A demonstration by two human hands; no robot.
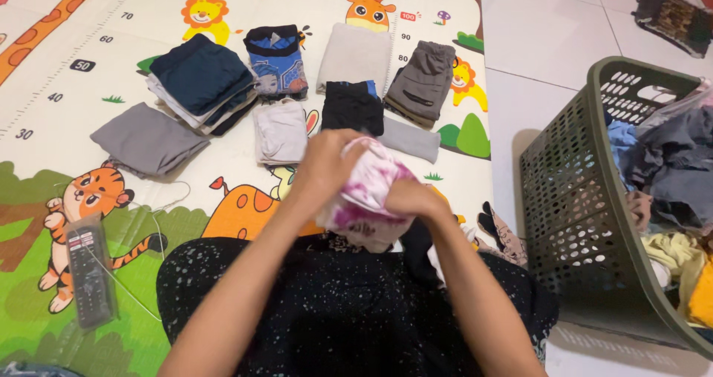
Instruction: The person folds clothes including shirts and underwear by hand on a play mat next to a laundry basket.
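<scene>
Both hands are up over the lap now, working one small garment: the left hand (325, 161) is closed over the top of a pink and white tie-dye cloth (369, 195), and the right hand (412, 199) grips its lower edge from the side. The cloth is bunched between them, held just above the dark speckled skirt (334, 310), not yet laid flat and not yet a neat shape.

Out in front on the play mat (74, 72) a good share of the job looks done. There sits a stack of folded clothes topped in navy (200, 76), a folded grey piece (148, 139) to its left, a blue patterned one (276, 61), a beige one (355, 54), a grey-brown pair of shorts (422, 80), a pale folded piece (281, 130), a black one (352, 106) and a narrow grey one (408, 138) — all lined up in two loose rows.

Plenty is left, I'd judge: the green laundry basket (572, 199) on the tiled floor at the right leans over, heaped with loose clothes in grey, blue and yellow. A few more loose items lie beside the right knee. A remote control (89, 277) rests on the mat at the left, well apart from the work
</scene>
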